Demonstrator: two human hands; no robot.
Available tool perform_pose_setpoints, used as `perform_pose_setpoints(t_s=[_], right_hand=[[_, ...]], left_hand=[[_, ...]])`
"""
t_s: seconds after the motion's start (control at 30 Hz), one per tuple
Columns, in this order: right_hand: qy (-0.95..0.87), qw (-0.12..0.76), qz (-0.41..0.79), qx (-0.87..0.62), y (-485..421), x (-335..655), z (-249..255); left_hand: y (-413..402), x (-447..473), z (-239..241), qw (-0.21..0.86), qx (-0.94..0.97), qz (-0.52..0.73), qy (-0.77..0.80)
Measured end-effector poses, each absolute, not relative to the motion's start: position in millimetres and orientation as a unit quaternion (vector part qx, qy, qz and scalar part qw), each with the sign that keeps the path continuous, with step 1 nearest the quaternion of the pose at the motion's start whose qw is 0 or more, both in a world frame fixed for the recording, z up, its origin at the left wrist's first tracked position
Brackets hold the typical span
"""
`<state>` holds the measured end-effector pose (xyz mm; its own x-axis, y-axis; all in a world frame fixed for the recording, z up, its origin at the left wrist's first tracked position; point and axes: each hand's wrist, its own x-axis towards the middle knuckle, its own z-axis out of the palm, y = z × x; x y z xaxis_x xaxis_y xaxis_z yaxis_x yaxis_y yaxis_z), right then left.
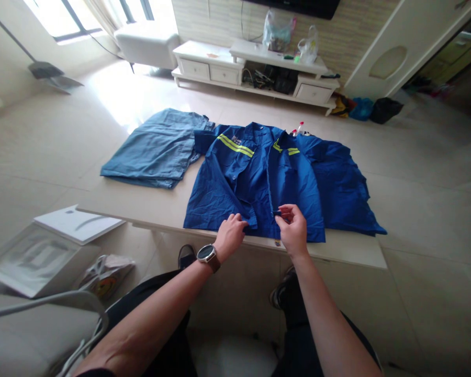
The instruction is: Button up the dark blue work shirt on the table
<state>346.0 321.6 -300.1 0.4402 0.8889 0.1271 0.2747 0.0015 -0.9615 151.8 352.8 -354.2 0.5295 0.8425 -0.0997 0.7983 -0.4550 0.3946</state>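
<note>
A dark blue short-sleeved work shirt (pixel 220 193) with yellow reflective stripes lies on the low table (pixel 141 201), its front parted and its collar away from me. My left hand (pixel 231 233), with a watch on the wrist, is at the lower corner of the shirt's left front panel, fingers closed on the hem. Between the thumb and fingers of my right hand (pixel 292 228) is the lower front edge of the other panel. Lighter blue folded clothing (pixel 153 149) lies to the left. More dark blue clothing (pixel 343 183) lies to the right, partly under the shirt.
Small bottles with red caps (pixel 300 128) stand behind the shirt. Across the floor is a white TV cabinet (pixel 204 57) with plastic bags on top. A white box (pixel 47 256) and a plastic bag (pixel 108 275) are at the lower left. My legs are below the table edge.
</note>
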Motion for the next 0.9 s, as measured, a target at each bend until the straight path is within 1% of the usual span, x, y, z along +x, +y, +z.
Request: perform_pose_setpoints(t_s=[0.13,0.23,0.37,0.47,0.53,0.63,0.77,0.9], right_hand=[[-0.443,0.565,0.319,-0.618,318.2,344.7,-293.3],[-0.446,0.55,0.339,-0.619,318.5,346.4,-298.5],[-0.446,0.53,0.335,-0.639,322.8,348.7,-312.4],[-0.453,0.535,0.326,-0.634,325.0,347.9,-317.2],[-0.459,0.538,0.32,-0.63,325.7,346.5,-317.4],[-0.457,0.525,0.334,-0.636,325.9,343.7,-316.3],[-0.437,0.503,0.365,-0.65,324.9,337.4,-313.4],[-0.442,0.501,0.343,-0.66,324.0,329.6,-309.9]], left_hand=[[352.8,154.9,-355.7,0.182,0.855,0.048,0.484],[353.4,157.0,-356.5,0.173,0.853,0.041,0.491],[354.3,160.5,-358.2,0.14,0.86,0.037,0.489],[354.6,164.3,-361.1,0.111,0.868,0.052,0.482],[355.9,167.4,-363.6,0.111,0.866,0.077,0.481],[361.1,173.2,-364.0,0.174,0.83,0.161,0.504],[369.1,181.3,-350.3,0.333,0.725,0.298,0.524],[368.1,184.2,-329.5,0.419,0.672,0.357,0.495]])
